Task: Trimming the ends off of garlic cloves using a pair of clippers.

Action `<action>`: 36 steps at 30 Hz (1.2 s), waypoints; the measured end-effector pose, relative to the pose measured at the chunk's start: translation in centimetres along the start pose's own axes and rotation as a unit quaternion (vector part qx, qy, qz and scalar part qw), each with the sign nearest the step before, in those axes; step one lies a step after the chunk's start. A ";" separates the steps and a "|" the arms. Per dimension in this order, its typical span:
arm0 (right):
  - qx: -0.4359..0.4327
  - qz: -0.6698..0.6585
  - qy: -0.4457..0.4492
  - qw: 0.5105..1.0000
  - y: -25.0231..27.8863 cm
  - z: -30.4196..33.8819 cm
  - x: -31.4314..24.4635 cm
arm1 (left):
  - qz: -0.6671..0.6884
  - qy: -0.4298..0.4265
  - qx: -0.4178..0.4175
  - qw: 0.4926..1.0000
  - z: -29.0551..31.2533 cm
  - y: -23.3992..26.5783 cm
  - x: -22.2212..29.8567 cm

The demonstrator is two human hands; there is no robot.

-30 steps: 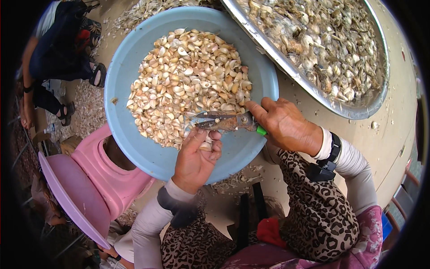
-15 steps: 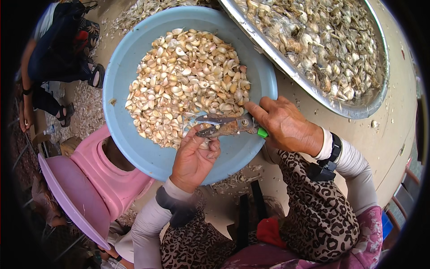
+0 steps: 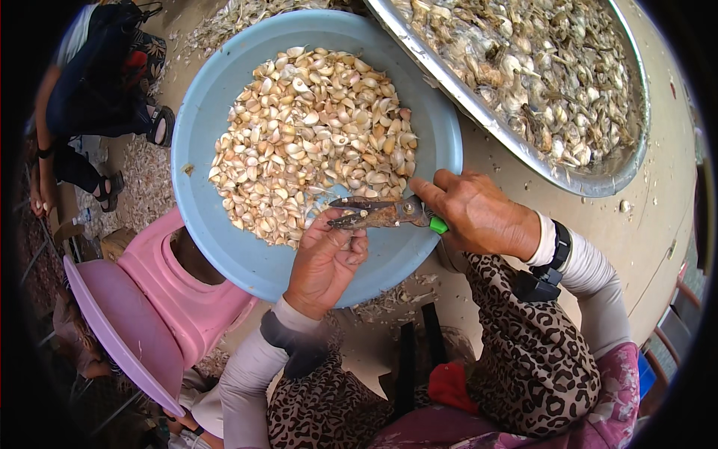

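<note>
Likely trimming garlic cloves: right hand grips shears mid-frame, left hand seemingly pinches one. Next cut needs careful alignment.

head cam, wide fisheye, facing dn, fairly nr blue basin

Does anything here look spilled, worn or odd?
Yes. Pale skins litter the ground around the blue basin, perhaps spilled, and a stray white piece lies beside the metal basin. The shears in the right hand also look worn: their blades are brown-stained, as if rusty.
</note>
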State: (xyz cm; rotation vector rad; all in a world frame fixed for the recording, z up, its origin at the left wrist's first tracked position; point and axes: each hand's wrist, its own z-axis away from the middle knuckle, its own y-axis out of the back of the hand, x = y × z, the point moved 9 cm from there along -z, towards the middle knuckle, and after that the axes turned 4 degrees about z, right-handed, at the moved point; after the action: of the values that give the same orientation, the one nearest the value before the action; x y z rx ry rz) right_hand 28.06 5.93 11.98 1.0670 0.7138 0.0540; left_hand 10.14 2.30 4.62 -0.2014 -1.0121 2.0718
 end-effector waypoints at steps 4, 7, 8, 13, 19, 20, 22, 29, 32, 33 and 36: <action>-0.029 -0.016 -0.016 0.999 -0.5 0.1 0.3 | -0.060 -0.011 0.007 0.998 -0.2 0.2 0.5; -0.060 -0.006 -0.026 0.998 -0.8 -0.1 0.5 | -0.100 -0.018 -0.007 0.995 -0.4 -0.1 1.1; -0.051 -0.036 -0.024 0.998 -0.8 -0.1 0.5 | -0.112 -0.021 -0.014 0.993 -0.5 0.0 1.2; 0.012 -0.206 -0.043 0.977 -0.6 -0.2 1.5 | -0.145 0.029 -0.082 0.986 -1.4 -0.9 2.3; 0.042 -0.153 -0.047 0.986 -0.4 -0.1 2.0 | -0.216 0.029 0.016 0.976 -5.3 4.1 5.4; 0.038 -0.143 -0.047 0.988 -0.4 0.0 2.0 | -0.275 0.031 0.031 0.960 -6.1 5.1 5.6; 0.030 -0.121 -0.048 0.991 -0.5 0.3 2.1 | -0.441 0.029 0.060 0.895 -7.9 6.1 5.0; 0.012 -0.099 -0.062 0.993 -0.3 0.6 2.2 | -0.894 -0.132 -0.075 0.421 -10.0 7.4 2.6; 0.004 -0.094 -0.060 0.994 -0.1 0.7 2.2 | -0.937 -0.144 -0.099 0.302 -10.1 8.1 1.3; 0.003 -0.091 -0.057 0.994 -0.1 0.7 2.1 | -0.935 -0.159 -0.109 0.298 -10.0 8.1 1.2; 0.009 -0.089 -0.052 0.995 0.1 0.8 2.0 | -0.921 -0.198 -0.111 0.317 -9.9 8.3 1.4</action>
State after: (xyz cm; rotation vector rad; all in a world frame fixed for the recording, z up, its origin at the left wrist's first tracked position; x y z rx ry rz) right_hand 30.14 6.14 11.28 1.0117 0.7123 -0.1605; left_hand 8.79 6.20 -7.67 0.9921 -0.7980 -0.2975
